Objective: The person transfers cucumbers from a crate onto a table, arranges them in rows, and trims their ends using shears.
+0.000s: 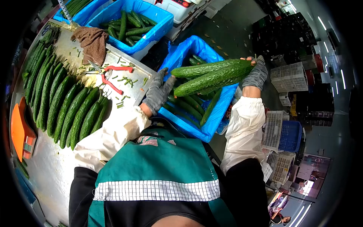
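Observation:
My right hand, in a grey knitted glove with bare fingertips, is closed around the right ends of two long green cucumbers. They are held roughly level above a blue-lined crate. Beside their left ends is my left hand, also gloved, its fingers stretched and apart; whether it touches them I cannot tell. More cucumbers lie in the crate below. On the metal table to my left, many cucumbers are lined up side by side.
Red-handled pruning shears lie open on the table among cut stem pieces. A brown cloth rests at its edge, an orange tool at far left. Another blue-lined crate holds cucumbers. White plastic crates are stacked at right.

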### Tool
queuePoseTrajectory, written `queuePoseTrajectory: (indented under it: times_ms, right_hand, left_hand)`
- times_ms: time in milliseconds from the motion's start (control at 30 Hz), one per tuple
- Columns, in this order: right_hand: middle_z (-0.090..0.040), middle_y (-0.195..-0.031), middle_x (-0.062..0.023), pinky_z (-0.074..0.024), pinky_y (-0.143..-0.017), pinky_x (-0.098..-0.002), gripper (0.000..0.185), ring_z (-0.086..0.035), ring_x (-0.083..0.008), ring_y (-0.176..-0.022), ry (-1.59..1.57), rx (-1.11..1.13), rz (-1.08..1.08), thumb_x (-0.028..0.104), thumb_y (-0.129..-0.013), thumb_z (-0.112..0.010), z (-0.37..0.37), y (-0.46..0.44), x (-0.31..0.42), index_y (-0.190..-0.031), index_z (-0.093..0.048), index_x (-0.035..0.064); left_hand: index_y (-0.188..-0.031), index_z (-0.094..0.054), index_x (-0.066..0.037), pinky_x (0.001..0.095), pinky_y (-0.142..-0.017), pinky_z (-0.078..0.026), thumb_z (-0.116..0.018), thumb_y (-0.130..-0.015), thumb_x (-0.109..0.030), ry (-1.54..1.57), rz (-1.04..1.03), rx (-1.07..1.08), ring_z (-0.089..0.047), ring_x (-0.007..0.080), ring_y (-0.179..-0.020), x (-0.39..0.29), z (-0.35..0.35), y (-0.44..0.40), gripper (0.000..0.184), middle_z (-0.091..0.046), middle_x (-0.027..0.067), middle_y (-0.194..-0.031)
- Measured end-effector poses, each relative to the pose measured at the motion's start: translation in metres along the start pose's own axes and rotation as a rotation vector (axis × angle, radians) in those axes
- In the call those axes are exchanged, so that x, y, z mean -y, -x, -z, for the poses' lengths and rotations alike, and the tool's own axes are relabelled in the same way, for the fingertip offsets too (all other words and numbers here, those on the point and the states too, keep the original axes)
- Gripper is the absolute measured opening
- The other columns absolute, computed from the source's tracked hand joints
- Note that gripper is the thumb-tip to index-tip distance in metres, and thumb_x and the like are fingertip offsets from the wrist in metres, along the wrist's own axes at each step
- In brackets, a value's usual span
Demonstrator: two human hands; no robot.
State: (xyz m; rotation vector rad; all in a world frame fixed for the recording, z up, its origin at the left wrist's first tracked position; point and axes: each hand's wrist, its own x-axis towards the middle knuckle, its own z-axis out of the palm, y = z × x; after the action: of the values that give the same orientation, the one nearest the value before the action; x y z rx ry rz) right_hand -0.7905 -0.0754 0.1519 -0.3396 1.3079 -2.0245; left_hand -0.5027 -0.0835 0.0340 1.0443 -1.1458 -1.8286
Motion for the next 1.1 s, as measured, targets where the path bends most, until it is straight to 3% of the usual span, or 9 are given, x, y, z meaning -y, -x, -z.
queuePoseTrajectory:
  times_ms: [100,133,300,400,567,700,767,1000,1100]
  right_hand:
    - [-0.052,-0.062,-0.0068,-0.0476,-0.060,-0.0434,0.039,-0.054,-0.0302,-0.059,-0.025,0.019,0.035,0.033,-0.086,-0.044,0.004,-0.005,-0.006,-0.056,-0.043,0.0075]
    - [-0.052,-0.062,-0.0068,-0.0476,-0.060,-0.0434,0.039,-0.054,-0.0302,-0.059,-0.026,0.021,0.038,0.033,-0.086,-0.044,0.003,-0.006,-0.008,-0.056,-0.043,0.0075]
    - [-0.051,-0.060,-0.0073,-0.0473,-0.061,-0.0452,0.039,-0.050,-0.0259,-0.054,0.030,-0.193,0.012,0.033,-0.085,-0.044,-0.006,-0.009,-0.016,-0.055,-0.042,0.0082]
    - [-0.050,-0.058,-0.0068,-0.0469,-0.059,-0.0412,0.032,-0.047,-0.0227,-0.051,0.048,-0.242,0.044,0.029,-0.083,-0.047,0.021,-0.046,-0.030,-0.059,-0.043,0.0084]
    - [-0.045,-0.055,-0.0054,-0.0465,-0.052,-0.0340,0.022,-0.043,-0.0193,-0.048,0.085,-0.252,0.100,0.019,-0.080,-0.053,0.065,-0.103,-0.054,-0.062,-0.044,0.0081]
    - [-0.049,-0.057,-0.0070,-0.0459,-0.054,-0.0376,0.026,-0.047,-0.0220,-0.050,0.206,-0.280,0.047,0.026,-0.080,-0.049,0.092,-0.127,-0.071,-0.062,-0.046,0.0079]
    - [-0.051,-0.059,-0.0079,-0.0451,-0.055,-0.0385,0.028,-0.048,-0.0237,-0.051,0.288,-0.335,0.000,0.030,-0.079,-0.048,0.097,-0.125,-0.075,-0.062,-0.048,0.0081]
    - [-0.055,-0.066,-0.0106,-0.0431,-0.057,-0.0378,0.029,-0.051,-0.0255,-0.057,0.476,-0.519,-0.101,0.033,-0.078,-0.047,0.101,-0.102,-0.088,-0.069,-0.054,0.0062]
    - [-0.055,-0.069,-0.0108,-0.0418,-0.060,-0.0388,0.029,-0.050,-0.0254,-0.061,0.508,-0.539,-0.121,0.033,-0.079,-0.047,0.109,-0.098,-0.097,-0.072,-0.054,0.0060]
  left_hand:
    - [-0.122,-0.035,0.001,0.0295,-0.079,-0.043,-0.061,-0.079,-0.017,0.022,-0.346,0.321,-0.050,0.0185,-0.096,-0.008,0.001,0.019,0.054,-0.050,0.0126,-0.108]
    - [-0.119,-0.039,0.001,0.0334,-0.079,-0.043,-0.062,-0.077,-0.019,-0.272,-0.459,0.293,-0.053,0.0250,-0.096,-0.015,0.004,0.024,0.052,-0.052,0.0176,-0.108]
    - [-0.113,-0.045,0.000,0.0370,-0.073,-0.045,-0.059,-0.078,-0.023,-0.524,-0.535,0.162,-0.056,0.0351,-0.086,-0.019,0.007,0.017,0.044,-0.057,0.0216,-0.092]
    - [-0.110,-0.047,0.000,0.0354,-0.070,-0.045,-0.059,-0.078,-0.022,-0.481,-0.478,0.233,-0.058,0.0318,-0.081,-0.022,0.011,0.015,0.041,-0.058,0.0207,-0.087]
    - [-0.108,-0.047,0.001,0.0271,-0.069,-0.043,-0.057,-0.081,-0.019,-0.398,-0.256,0.245,-0.051,0.0148,-0.078,-0.004,0.015,0.004,0.035,-0.056,0.0094,-0.086]
    - [-0.106,-0.048,0.001,0.0263,-0.066,-0.043,-0.057,-0.081,-0.017,-0.301,-0.105,0.276,-0.050,0.0136,-0.075,-0.009,0.014,0.004,0.032,-0.056,0.0081,-0.084]
    - [-0.106,-0.051,-0.001,0.0311,-0.062,-0.046,-0.056,-0.081,-0.018,-0.396,-0.210,0.239,-0.057,0.0189,-0.068,0.006,0.016,-0.006,0.030,-0.060,0.0127,-0.080]
    - [-0.109,-0.050,-0.001,0.0296,-0.064,-0.046,-0.056,-0.081,-0.017,-0.368,-0.231,0.273,-0.056,0.0177,-0.069,0.018,0.021,-0.011,0.033,-0.060,0.0117,-0.081]
    - [-0.112,-0.048,-0.001,0.0288,-0.066,-0.045,-0.057,-0.080,-0.016,-0.311,0.026,0.337,-0.056,0.0171,-0.073,0.012,0.022,-0.009,0.036,-0.059,0.0121,-0.085]
